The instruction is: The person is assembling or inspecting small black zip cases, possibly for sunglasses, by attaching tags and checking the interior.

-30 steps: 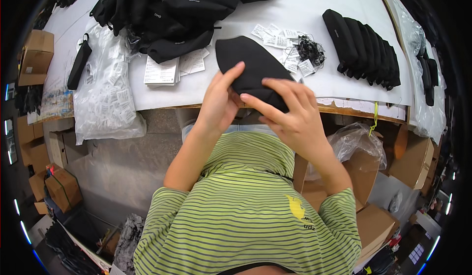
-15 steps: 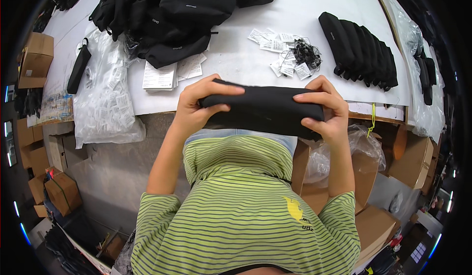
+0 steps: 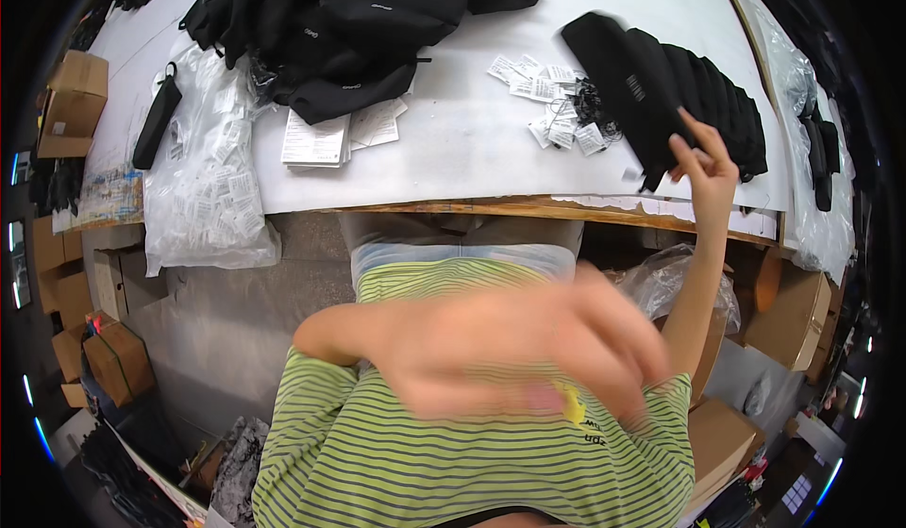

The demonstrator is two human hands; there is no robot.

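My right hand (image 3: 705, 158) grips the near end of a black fabric pouch (image 3: 621, 84), with its thumb and fingers around the edge. The pouch stands tilted at the left end of a row of similar black pouches (image 3: 731, 103) on the table's right side. Small light lettering shows on its face. Raised close in front of my striped shirt, my left hand (image 3: 528, 344) is smeared by motion. Its fingers are too blurred to read, and nothing can be made out in it. White tags with black strings (image 3: 557, 103) lie just left of the held pouch.
A heap of black pouches (image 3: 359, 37) covers the back left of the white table (image 3: 453, 150). Below it lies a stack of printed cards (image 3: 316, 141). A clear bag of tags (image 3: 212, 179) hangs over the front edge. Cardboard boxes (image 3: 797, 306) stand below right.
The pouch, held in both hands before me, has moved right and away to the row in my right hand. My left hand has let go and come back toward my chest.
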